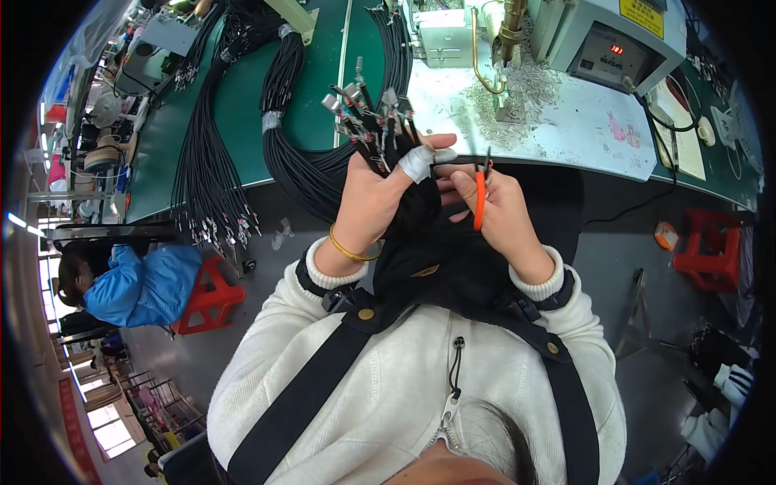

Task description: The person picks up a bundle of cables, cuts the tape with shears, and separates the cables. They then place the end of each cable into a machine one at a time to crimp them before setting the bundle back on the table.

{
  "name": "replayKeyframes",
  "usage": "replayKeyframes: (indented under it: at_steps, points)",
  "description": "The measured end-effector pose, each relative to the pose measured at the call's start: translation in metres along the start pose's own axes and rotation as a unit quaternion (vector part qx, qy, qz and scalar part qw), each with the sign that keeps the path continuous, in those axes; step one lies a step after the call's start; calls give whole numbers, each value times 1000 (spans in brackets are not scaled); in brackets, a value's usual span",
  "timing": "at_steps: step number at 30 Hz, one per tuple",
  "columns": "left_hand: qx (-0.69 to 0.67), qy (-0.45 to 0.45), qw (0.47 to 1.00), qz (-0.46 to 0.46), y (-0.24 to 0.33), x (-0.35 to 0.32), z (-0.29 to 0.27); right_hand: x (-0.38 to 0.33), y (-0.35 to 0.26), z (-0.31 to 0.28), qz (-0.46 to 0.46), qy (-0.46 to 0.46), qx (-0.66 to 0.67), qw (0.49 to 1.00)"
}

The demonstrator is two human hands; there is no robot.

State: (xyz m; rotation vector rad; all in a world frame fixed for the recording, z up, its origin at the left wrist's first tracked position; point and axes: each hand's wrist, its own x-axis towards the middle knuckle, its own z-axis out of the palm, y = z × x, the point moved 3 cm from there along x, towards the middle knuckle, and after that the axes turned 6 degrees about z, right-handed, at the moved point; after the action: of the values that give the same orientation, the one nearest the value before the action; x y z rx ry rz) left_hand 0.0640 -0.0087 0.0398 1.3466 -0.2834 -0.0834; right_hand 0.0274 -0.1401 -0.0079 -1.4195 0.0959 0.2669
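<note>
My left hand (365,200) is closed around a bundle of black cables (365,121). Their metal-tipped ends fan out above the fingers, slightly blurred. White tape (416,164) wraps the thumb of this hand. Close on its right, my right hand (505,208) grips small scissors with an orange handle (480,202); their dark blades point up and away from me. The fingertips of both hands come close together beside the bundle. What lies between them is partly hidden.
A tied black cable bundle (311,174) curves across the green table (319,89); another hangs over the edge (202,145). A bench machine (508,48) stands among scattered metal bits, beside a control box (614,48). At left, a person in blue (145,283) sits on a red stool (212,295).
</note>
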Motion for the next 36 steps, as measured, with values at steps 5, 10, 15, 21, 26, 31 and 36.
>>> replayKeyframes:
  at_steps: [5,10,15,21,26,31,36]
  points:
    - [39,-31,999,9,-8,5,-11,0,-5,1,-26,-14,-123,992]
    - [-26,-88,992,-83,-10,1,1,1,0,5,-85,-99,-368,921]
    - [-160,-114,972,-130,-15,8,-4,-9,-13,-15,-259,25,-385,885]
    - [79,-65,995,4,-19,0,10,-23,-61,-1,-442,105,-249,855]
    - [234,-152,960,12,-20,0,7,-19,-63,12,-445,101,-385,802]
    - [-19,-141,975,-173,-21,1,17,-23,-71,12,-536,150,-246,793]
    - [-64,-150,976,-148,-14,-1,17,-31,-86,-11,-453,106,-265,845]
